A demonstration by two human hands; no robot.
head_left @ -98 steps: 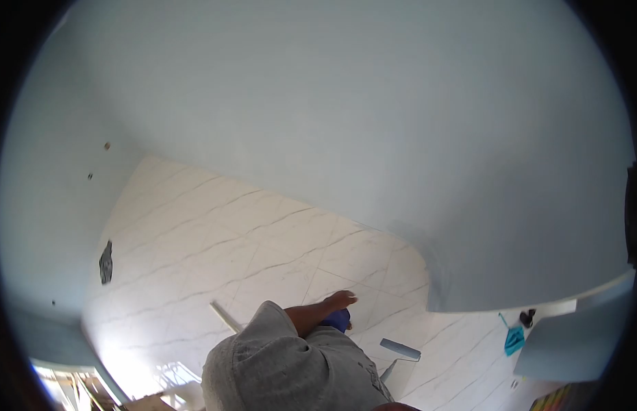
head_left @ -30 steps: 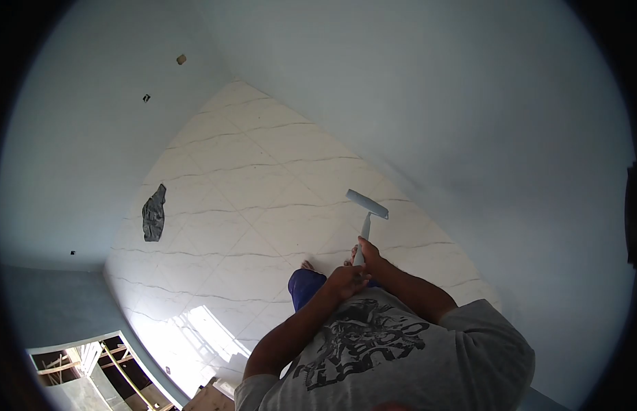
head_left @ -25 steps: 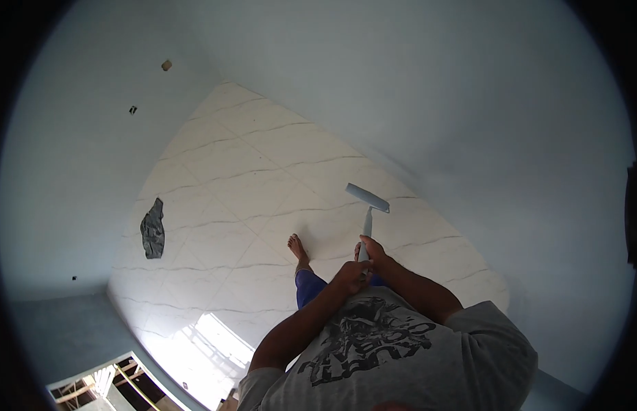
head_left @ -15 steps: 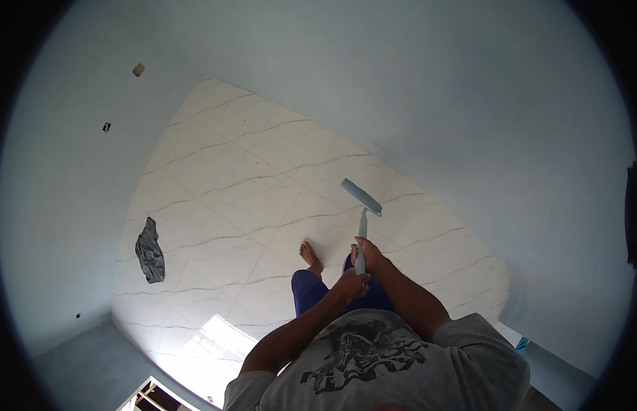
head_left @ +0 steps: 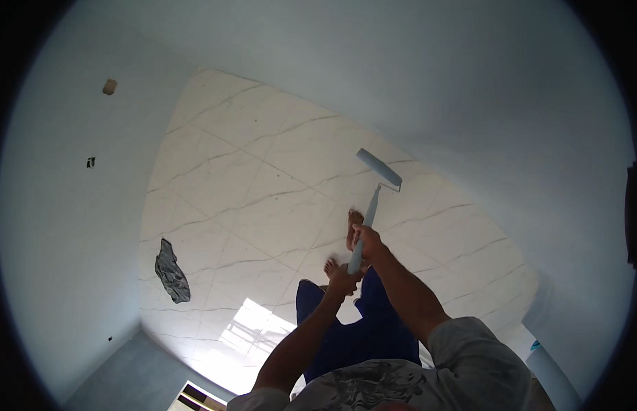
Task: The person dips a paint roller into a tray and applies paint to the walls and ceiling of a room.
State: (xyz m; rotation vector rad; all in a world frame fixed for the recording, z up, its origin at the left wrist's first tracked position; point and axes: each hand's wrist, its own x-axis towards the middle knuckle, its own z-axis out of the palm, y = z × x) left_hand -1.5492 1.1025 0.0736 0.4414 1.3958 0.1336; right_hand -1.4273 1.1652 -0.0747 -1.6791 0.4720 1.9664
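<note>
A paint roller with a grey-blue sleeve [head_left: 380, 168] and a long grey handle [head_left: 370, 211] is held out in front of my body. My right hand [head_left: 366, 241] wraps round the handle at its upper part. Lower down, near the handle's end, my left hand [head_left: 342, 281] is closed round it. The roller head overlaps the floor close to the foot of the pale blue wall [head_left: 483, 137], with its wire frame bending back to the handle. My bare feet stand on the tiles below my hands.
Light marble-look tiles [head_left: 264, 198] cover the floor. A crumpled dark plastic sheet [head_left: 172, 270] lies at the left. The left wall [head_left: 65, 226] has a brownish box opening [head_left: 109, 87] and a smaller dark one [head_left: 91, 162]. Bright sunlight [head_left: 253, 329] falls near a doorway.
The roller has moved forward and slightly right, nearer the wall, with both hands still on the handle. One foot has stepped forward, and the view has shifted.
</note>
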